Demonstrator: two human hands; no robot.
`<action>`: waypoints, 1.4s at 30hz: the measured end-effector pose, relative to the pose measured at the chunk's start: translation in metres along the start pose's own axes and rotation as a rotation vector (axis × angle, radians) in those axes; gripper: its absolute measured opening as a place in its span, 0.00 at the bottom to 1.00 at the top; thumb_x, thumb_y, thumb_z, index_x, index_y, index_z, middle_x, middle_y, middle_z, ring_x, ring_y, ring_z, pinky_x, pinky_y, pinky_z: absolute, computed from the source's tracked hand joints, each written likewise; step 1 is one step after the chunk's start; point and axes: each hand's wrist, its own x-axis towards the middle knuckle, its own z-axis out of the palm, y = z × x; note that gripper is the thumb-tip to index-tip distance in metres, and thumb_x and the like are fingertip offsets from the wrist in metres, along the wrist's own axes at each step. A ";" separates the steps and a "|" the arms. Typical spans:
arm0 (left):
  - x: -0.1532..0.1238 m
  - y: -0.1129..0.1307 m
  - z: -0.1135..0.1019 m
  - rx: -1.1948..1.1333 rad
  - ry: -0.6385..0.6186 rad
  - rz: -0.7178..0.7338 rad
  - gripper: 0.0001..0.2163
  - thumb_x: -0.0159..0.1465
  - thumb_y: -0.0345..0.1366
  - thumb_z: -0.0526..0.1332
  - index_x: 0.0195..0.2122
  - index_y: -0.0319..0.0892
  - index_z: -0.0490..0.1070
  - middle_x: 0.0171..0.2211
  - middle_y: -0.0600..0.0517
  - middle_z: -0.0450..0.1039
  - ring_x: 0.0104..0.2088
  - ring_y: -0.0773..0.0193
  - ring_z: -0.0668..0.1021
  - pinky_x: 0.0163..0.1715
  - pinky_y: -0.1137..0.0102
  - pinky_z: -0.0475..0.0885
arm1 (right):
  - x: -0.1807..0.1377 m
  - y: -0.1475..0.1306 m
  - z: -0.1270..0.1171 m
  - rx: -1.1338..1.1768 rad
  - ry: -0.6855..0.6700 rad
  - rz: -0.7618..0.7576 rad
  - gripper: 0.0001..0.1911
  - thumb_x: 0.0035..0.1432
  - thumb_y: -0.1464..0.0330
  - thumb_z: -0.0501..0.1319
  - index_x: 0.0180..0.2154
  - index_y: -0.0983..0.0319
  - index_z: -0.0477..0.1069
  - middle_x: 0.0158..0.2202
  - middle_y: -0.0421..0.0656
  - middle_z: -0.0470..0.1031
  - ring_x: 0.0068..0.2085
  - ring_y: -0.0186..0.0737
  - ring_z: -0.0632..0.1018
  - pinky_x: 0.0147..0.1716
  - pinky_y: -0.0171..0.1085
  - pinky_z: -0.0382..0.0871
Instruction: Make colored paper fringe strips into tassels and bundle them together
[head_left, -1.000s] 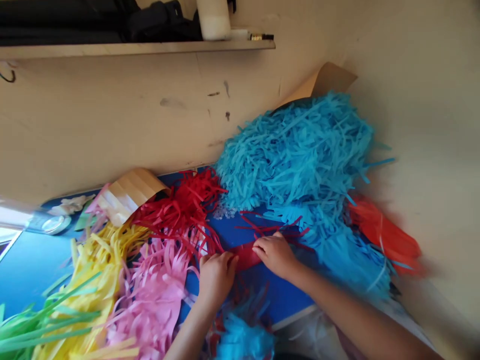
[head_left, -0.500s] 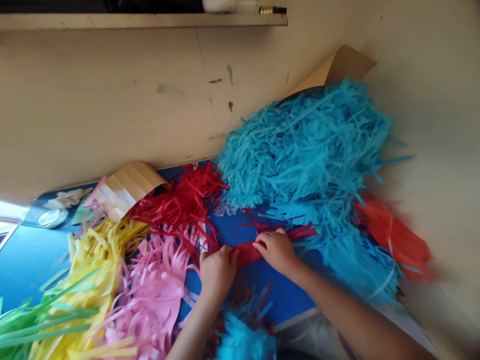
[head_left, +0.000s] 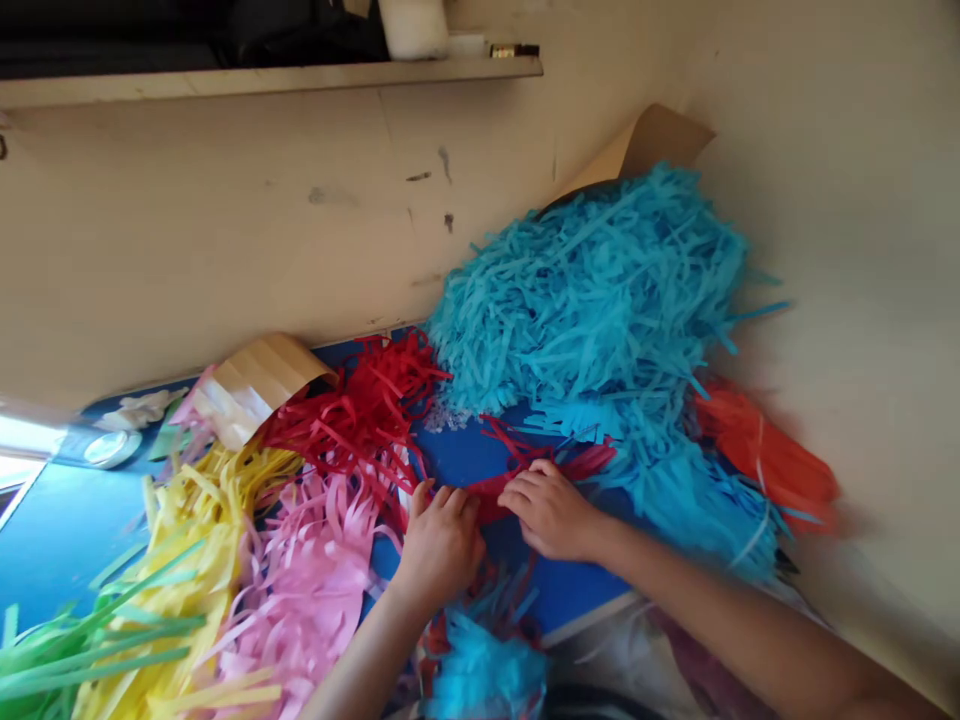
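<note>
A band of red fringed tissue paper [head_left: 491,497] stretches between my two hands, low over the blue tabletop. My left hand [head_left: 444,535] has its fingers curled over the band's left end. At the other end, my right hand [head_left: 546,507] grips the paper with bent fingers, and loose red strips stick out beyond it. To the left lies a heap of red fringe [head_left: 367,400]. Pink fringe [head_left: 307,590] spreads beside my left forearm. Below my hands sits a bunch of blue fringe [head_left: 491,665].
A large blue fringed mass [head_left: 592,300] leans in the corner, brown card [head_left: 664,145] behind it. Orange tissue [head_left: 772,455] lies at right. Yellow fringe [head_left: 187,560], green strips [head_left: 67,650], a brown card band [head_left: 259,385] and a roll of tape [head_left: 112,449] are at left. A shelf [head_left: 300,80] juts out above.
Both hands have rolled over the red band, fingers now curled down on it, and less of it shows between them. The camera view has tilted up slightly.
</note>
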 end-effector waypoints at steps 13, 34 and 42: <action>-0.003 -0.022 0.006 -0.089 0.106 -0.144 0.08 0.64 0.34 0.59 0.37 0.48 0.78 0.40 0.51 0.81 0.45 0.53 0.78 0.59 0.48 0.53 | 0.010 0.020 -0.001 0.114 0.019 0.185 0.12 0.56 0.63 0.68 0.41 0.61 0.77 0.43 0.46 0.78 0.46 0.45 0.75 0.47 0.43 0.54; 0.011 -0.031 0.015 0.027 0.104 -0.273 0.15 0.67 0.42 0.56 0.28 0.44 0.78 0.29 0.48 0.79 0.37 0.52 0.78 0.41 0.58 0.62 | 0.031 0.029 0.008 0.005 0.089 0.492 0.13 0.59 0.62 0.67 0.24 0.61 0.73 0.30 0.40 0.75 0.35 0.39 0.74 0.37 0.39 0.53; 0.007 -0.025 -0.001 0.088 0.080 -0.022 0.14 0.66 0.28 0.54 0.42 0.51 0.78 0.41 0.50 0.80 0.48 0.50 0.75 0.58 0.50 0.55 | 0.016 0.022 -0.015 -0.129 0.166 0.278 0.08 0.65 0.63 0.60 0.41 0.60 0.74 0.42 0.48 0.76 0.46 0.48 0.71 0.47 0.47 0.53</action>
